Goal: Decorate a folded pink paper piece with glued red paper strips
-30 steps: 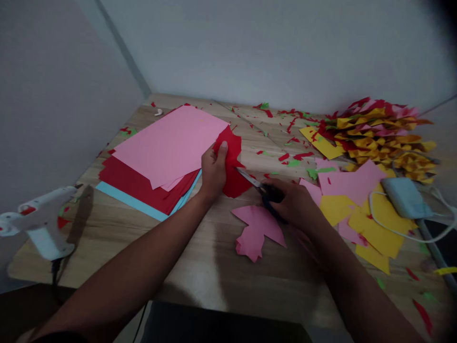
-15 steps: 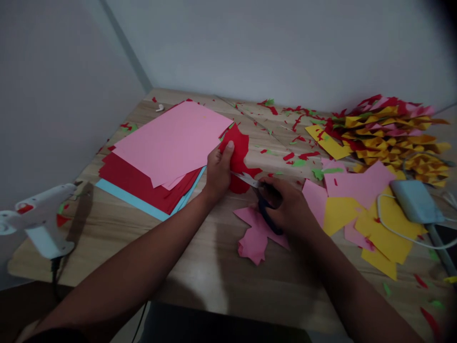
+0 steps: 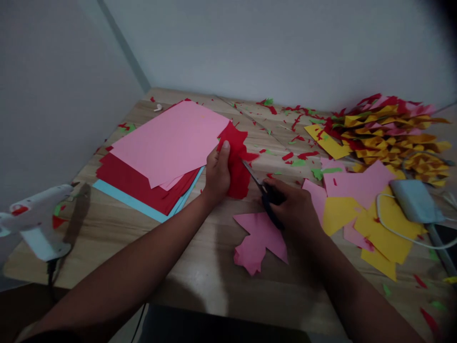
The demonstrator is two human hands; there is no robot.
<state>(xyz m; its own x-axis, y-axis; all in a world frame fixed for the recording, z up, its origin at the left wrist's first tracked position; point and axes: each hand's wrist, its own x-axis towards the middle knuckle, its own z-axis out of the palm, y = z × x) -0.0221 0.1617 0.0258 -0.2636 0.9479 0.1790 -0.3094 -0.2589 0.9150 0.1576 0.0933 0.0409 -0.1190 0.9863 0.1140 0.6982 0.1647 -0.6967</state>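
The left hand (image 3: pixel 218 172) pinches red paper (image 3: pixel 238 174) while the right hand (image 3: pixel 298 206) grips scissors (image 3: pixel 263 187) (trimming, apparently), so the next snip likely needs that sheet steady.

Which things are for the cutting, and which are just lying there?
For the cutting:
- red paper, in the left hand
- scissors, in the right hand

Just lying there, it seems:
- glue gun
- pink cut-out
- paper stack
- pale box with white cable
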